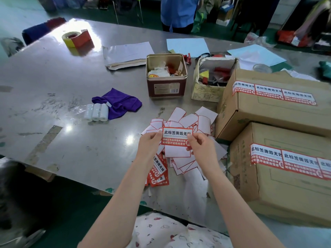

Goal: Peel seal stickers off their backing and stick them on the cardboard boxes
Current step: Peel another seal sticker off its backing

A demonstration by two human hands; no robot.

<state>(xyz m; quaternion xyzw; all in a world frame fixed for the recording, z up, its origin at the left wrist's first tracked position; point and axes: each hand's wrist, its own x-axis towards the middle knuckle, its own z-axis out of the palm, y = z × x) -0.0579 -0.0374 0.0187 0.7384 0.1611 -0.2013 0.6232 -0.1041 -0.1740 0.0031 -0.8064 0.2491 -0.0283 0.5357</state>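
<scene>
A red-and-white seal sticker is held up over the table, its white backing hanging below it, partly peeled. My left hand pinches the sticker's left edge. My right hand pinches its right edge and the backing. A stack of unpeeled stickers lies under my left wrist. Two cardboard boxes sit at the right: the far box and the near box, each with several seal stickers along its top edge.
Several empty backings are scattered beyond my hands. A metal tin, a small open carton, a purple cloth, white rolls and a tape roll lie on the steel table. A person stands at the far side.
</scene>
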